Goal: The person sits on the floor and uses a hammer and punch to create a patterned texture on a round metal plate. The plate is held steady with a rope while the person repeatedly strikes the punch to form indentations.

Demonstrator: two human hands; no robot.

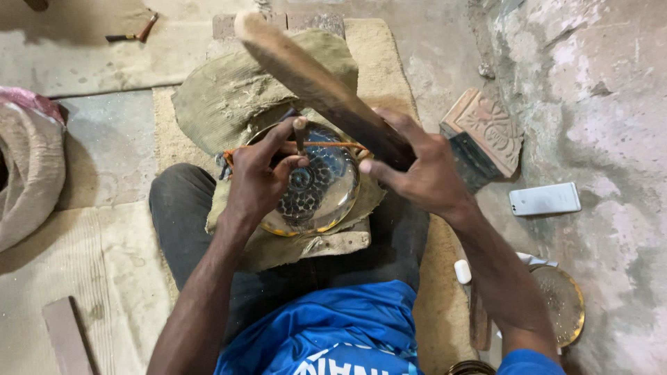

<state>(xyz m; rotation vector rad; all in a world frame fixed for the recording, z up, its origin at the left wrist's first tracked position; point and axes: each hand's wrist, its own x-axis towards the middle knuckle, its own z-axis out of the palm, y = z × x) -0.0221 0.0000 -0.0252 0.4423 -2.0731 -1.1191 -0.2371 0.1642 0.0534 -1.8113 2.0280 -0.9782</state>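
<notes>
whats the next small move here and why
Probably bring the long wooden mallet in the right hand down onto the thin metal punch, since the left hand holds it upright on the round patterned metal plate and the mallet is raised.

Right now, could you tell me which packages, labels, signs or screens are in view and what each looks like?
Phone: on the floor right of the right hand, flat white rectangle, lying back-up so no screen shows.
Shirt print: white lettering on the blue shirt, bottom centre.
No packages or signs.

The left hand [258, 173] pinches a small punch [300, 133] upright between its fingertips on the round metal plate [326, 194]; the right hand [417, 170] grips a wooden mallet [313, 80] just beside those fingers.
</notes>
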